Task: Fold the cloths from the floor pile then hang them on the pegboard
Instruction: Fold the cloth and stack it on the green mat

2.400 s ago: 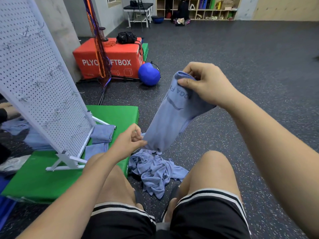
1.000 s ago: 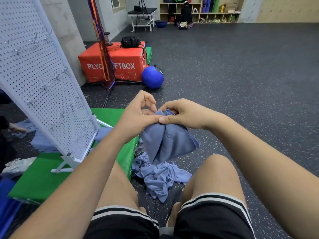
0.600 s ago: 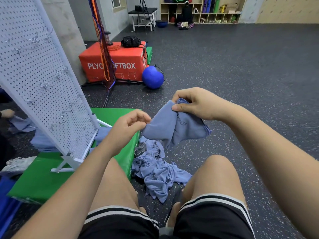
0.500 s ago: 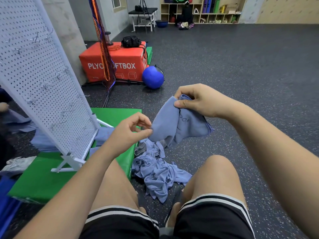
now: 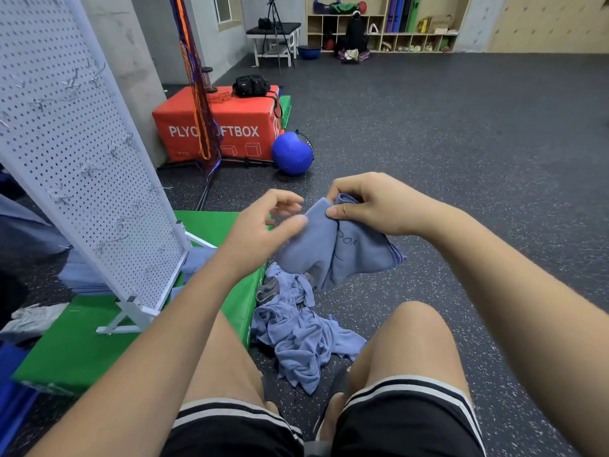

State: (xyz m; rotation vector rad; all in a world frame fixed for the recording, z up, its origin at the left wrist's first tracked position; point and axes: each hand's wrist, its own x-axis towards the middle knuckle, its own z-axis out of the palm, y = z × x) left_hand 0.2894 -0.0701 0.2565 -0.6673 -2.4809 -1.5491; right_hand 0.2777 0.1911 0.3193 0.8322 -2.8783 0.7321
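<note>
Hanging cloth [image 5: 346,255]; right hand [image 5: 379,206] pinches top.

A gym or fitness studio: black speckled rubber flooring [image 5: 461,127] runs wall to wall, with a red padded plyo soft box [image 5: 230,127], a round blue medicine ball [image 5: 291,153] and a green foam mat [image 5: 75,351] on it. Wooden cubby shelves [image 5: 379,37] at the back hold upright rolled exercise mats [image 5: 400,13].

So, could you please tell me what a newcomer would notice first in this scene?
Centre frame, the right hand pinches a blue cloth in mid-air, the left hand blurred beside it. Below, a crumpled cloth pile lies on the floor; a white pegboard stands at left.
</note>
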